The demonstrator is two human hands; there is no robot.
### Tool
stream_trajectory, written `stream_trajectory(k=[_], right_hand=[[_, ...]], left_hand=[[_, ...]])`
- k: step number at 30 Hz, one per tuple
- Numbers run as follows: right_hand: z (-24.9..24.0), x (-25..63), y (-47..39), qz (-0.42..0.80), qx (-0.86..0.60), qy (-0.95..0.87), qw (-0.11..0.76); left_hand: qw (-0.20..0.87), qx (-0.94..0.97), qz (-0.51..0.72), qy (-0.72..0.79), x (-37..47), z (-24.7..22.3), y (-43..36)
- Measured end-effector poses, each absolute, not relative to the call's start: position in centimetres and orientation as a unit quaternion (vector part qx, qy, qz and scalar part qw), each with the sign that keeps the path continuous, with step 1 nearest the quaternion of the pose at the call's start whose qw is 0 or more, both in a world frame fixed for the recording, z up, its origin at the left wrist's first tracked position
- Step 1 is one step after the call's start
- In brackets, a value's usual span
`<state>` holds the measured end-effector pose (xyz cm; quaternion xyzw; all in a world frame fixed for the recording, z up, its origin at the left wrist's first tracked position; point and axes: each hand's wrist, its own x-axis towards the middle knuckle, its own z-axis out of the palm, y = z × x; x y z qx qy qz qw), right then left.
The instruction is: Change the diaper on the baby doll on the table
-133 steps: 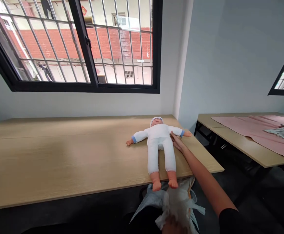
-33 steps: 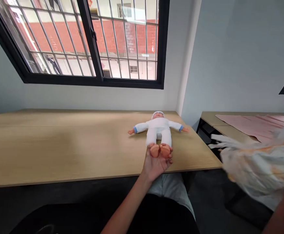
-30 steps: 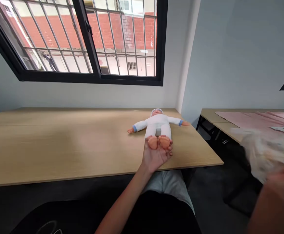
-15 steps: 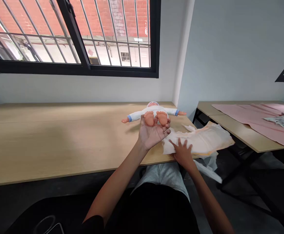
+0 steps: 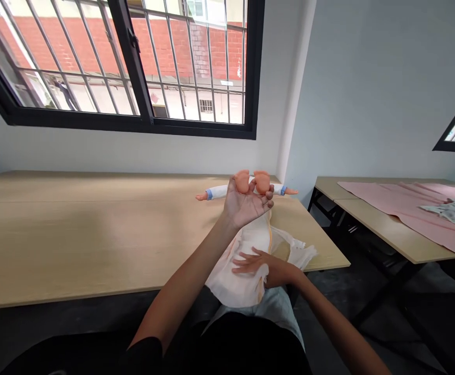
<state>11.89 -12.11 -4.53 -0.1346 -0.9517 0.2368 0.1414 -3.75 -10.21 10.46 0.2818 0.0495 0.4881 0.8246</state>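
A baby doll in white sleeves with blue cuffs lies on its back on the table, arms stretched out to the sides. My left hand is closed around its ankles and lifts both feet, which hide its head and most of its body. Below them an unfolded white diaper with yellow edging runs from under the doll's area down over the table's front edge. Flat on its lower part rests my right hand, fingers spread, with a bit of the diaper's frilled edge over the thumb side.
The wooden table stretches to the left under a barred window. At the right, across a gap, a second table carries a pink cloth and a crumpled pale patterned cloth.
My right hand has swung the diaper from the right to lengthwise below the doll. The doll's feet are raised a little higher in my left hand. The view has tilted up slightly.
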Motion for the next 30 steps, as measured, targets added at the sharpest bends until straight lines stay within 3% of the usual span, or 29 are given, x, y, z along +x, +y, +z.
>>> stream_trajectory(k=[3,7,10,13,18,25,30], right_hand=[[-3.8,13.2,-11.6,0.199,-0.182,-0.959,0.086],[-4.6,16.5,-9.6,0.042,-0.367,-0.928,0.047],[-5.9,17.8,-8.0,-0.086,-0.454,-0.885,0.053],[-6.2,18.1,-6.7,-0.132,-0.486,-0.861,0.07],[-4.5,20.6,-7.1,-0.048,-0.518,-0.848,0.102],[-4.2,21.7,-8.4,0.126,-0.431,-0.871,0.197],[-4.9,16.6,-8.7,0.17,-0.375,-0.907,0.087]], left_hand=[[0.824,0.283,0.488,0.048,-3.8,10.6,-10.1],[0.832,0.276,0.479,0.046,-3.9,10.3,-10.1],[0.837,0.271,0.473,0.043,-3.8,10.2,-10.1],[0.838,0.276,0.468,0.047,-3.7,10.2,-10.2],[0.838,0.277,0.467,0.051,-3.6,10.2,-10.4],[0.838,0.275,0.468,0.052,-3.8,10.3,-10.4],[0.839,0.268,0.469,0.064,-3.7,10.7,-10.2]])
